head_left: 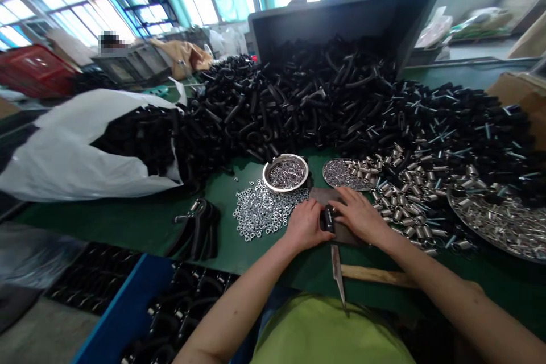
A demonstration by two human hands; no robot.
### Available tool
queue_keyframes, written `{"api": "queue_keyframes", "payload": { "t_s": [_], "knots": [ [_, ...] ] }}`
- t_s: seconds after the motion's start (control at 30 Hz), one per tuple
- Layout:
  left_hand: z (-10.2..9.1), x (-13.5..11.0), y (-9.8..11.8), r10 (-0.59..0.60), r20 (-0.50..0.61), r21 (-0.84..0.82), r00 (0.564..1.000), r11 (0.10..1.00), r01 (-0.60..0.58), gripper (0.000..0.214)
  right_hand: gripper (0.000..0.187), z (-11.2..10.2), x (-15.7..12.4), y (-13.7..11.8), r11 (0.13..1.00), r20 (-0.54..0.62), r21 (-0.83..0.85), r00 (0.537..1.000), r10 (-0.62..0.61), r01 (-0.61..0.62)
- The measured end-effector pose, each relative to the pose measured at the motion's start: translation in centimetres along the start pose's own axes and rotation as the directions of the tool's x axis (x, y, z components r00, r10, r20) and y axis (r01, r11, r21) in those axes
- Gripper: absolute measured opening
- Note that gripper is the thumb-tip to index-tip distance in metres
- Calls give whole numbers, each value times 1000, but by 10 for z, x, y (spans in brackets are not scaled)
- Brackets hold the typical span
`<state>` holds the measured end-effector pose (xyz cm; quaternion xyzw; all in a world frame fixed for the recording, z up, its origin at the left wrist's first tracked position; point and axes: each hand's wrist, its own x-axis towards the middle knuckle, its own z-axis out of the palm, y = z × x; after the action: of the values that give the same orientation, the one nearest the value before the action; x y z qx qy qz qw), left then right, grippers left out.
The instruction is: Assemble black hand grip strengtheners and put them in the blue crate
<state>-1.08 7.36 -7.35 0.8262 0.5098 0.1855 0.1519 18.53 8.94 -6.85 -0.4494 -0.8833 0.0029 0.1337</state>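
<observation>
- Black part (pixel 329 219) sat over the grey plate (pixel 346 235), right of the loose nuts (pixel 260 211).
- Left hand (pixel 307 225) pinched it between thumb and fingers.
- Right hand (pixel 360 216) touched it; whether it gripped, I couldn't tell.

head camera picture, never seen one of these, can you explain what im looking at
There is no machine here: these are a person's bare hands, seen from a camera on their own head, looking forward and down. The left hand holds a small black part over a dark flat plate; the right hand has its fingers at it, though how firmly is unclear. On the green table lie small metal rings, a round dish of small metal pieces, coiled springs and a large heap of black parts, spreading from a grey bin.
</observation>
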Motion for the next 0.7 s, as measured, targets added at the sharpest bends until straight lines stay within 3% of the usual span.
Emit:
{"api": "queue_keyframes", "payload": {
  "t_s": [0.07,0.13,0.23,0.3,0.37,0.43,0.47,0.5,0.53,0.57,0.63,0.7],
  "knots": [
    [-3,-5,2,-73,-53,-28,996,997,72,56,16,4,17,2,993,29,121,1000,-1,-2],
    [-4,-10,6,-179,-138,-97,974,981,167,54,19,6,24,-5,930,85,342,990,110,-133],
    [-7,-12,16,-280,-236,-271,931,939,214,53,34,2,23,-24,655,171,667,929,328,-354],
    [-12,-7,18,-222,-208,-364,953,921,135,48,39,-3,22,-31,556,132,750,905,404,-357],
    [-24,6,11,-107,-174,-412,979,911,26,38,34,-8,20,-30,599,60,723,896,440,-343],
    [-41,28,-10,-131,-219,-439,967,898,22,25,30,-13,19,-23,679,52,632,894,446,-375],
    [-51,42,-26,-228,-271,-461,935,883,82,21,30,-14,17,-18,720,77,560,891,447,-410],
    [-62,57,-43,-377,-306,-504,874,843,187,19,29,-15,16,-15,763,113,467,886,449,-446],
    [-71,71,-61,-561,-317,-579,764,753,312,20,27,-15,15,-12,805,149,358,880,451,-473],
    [-79,86,-79,-641,-314,-611,700,701,368,25,26,-14,14,-11,841,180,245,875,449,-482],
    [-89,109,-111,-738,-262,-668,622,604,435,31,25,-11,12,-12,891,216,67,879,426,-448],
    [-90,124,-133,-792,-161,-726,589,499,472,31,25,-8,12,-16,919,218,-10,896,387,-395]
  ]
}}
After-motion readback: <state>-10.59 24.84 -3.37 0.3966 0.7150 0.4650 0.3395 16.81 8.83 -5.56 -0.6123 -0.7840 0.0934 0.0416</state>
